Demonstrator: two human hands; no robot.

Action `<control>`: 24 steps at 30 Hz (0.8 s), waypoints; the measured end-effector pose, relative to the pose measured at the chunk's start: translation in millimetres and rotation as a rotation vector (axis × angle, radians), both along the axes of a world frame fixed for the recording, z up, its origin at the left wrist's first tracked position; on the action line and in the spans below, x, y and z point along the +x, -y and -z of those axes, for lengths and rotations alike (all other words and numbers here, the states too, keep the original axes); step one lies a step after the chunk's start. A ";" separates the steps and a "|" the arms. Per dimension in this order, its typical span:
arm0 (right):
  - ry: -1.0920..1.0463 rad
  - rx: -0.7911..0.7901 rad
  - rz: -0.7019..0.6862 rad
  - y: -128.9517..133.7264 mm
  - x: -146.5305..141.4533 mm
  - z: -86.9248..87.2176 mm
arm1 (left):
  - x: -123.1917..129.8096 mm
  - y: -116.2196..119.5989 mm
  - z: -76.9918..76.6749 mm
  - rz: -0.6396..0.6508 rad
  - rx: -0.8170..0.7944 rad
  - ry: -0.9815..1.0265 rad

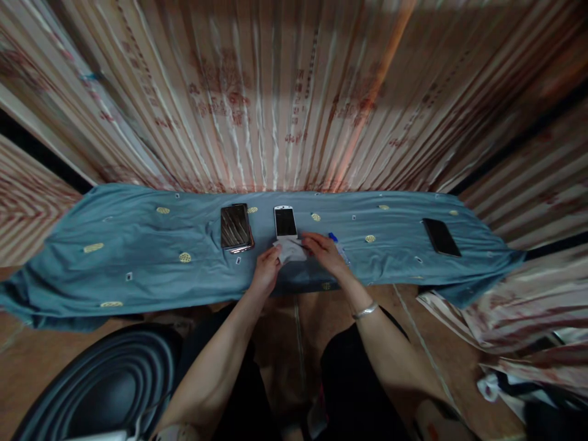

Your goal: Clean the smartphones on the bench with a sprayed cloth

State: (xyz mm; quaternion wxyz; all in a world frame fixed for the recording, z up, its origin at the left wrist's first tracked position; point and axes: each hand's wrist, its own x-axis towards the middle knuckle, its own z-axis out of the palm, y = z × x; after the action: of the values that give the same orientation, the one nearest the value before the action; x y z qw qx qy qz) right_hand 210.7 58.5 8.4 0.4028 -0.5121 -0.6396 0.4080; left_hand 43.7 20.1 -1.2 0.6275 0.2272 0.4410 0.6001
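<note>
A small whitish-grey cloth (291, 250) is stretched between my two hands near the front of the table. My left hand (267, 266) pinches its left side, and my right hand (322, 250) grips the right end with the fingers together. Just beyond the cloth lies a white smartphone (285, 222), face up with a dark screen; its lower end meets the cloth in view. Beside my right hand lies a clear item with a blue cap (333, 237), partly hidden, its kind unclear.
A stack of dark phones or tablets (236, 227) lies left of the white phone. Far right rests another black device (441, 237). A blue patterned cloth (151, 245) covers the narrow table. Striped curtains (266, 92) hang behind, and a round black ridged object (110, 386) stands lower left.
</note>
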 end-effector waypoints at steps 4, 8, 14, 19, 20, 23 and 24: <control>0.525 0.152 0.299 -1.0 39.8 -9.3 | -15.9 -0.5 0.8 -0.015 0.156 -0.428; 0.644 -0.015 0.337 -1.9 56.5 -5.4 | -18.9 4.5 -3.5 -0.006 0.086 -0.375; 0.278 -0.240 0.323 -2.7 42.3 4.0 | -11.9 15.4 -11.1 0.063 -0.022 -0.010; -0.118 -0.376 0.133 11.5 22.7 -3.2 | -9.6 10.7 -2.4 0.045 0.056 -0.065; -0.194 -0.398 0.095 14.7 19.2 -5.6 | -8.9 9.6 -0.9 0.043 0.073 -0.071; -0.401 -0.466 -0.023 21.7 11.4 -12.1 | -7.3 9.2 -1.2 0.053 0.060 0.010; -0.497 -0.515 -0.073 23.2 9.8 -13.6 | -7.1 10.0 -2.6 0.058 0.039 0.055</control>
State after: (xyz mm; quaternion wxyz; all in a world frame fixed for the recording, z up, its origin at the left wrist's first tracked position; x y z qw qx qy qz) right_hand 220.5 35.2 22.0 0.3888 -0.4590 -0.4162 0.6819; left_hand 36.5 10.1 1.4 0.6521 0.2357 0.4050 0.5960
